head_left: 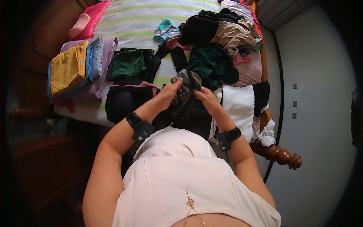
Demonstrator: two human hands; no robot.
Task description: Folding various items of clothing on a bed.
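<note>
Between my two hands, over the near part of the bed, is a small patterned garment (186,81) in dark green, black and cream, with a dark band along one side. My left hand (169,94) grips its left edge, thumb on top. Fingers of my right hand (206,99) pinch the dark band on the right. Its exact kind of garment I cannot make out. Black folded cloth (198,123) lies beneath. Just beyond my hands is a crumpled dark green cloth (213,66).
At the left stand a folded stack topped with yellow cloth (68,70), a green folded garment (128,63) and black folded clothes (126,100). Loose black (198,28) and beige clothes (236,34) pile at the far right. White cloth (240,109) lies near a wooden bedpost (281,156).
</note>
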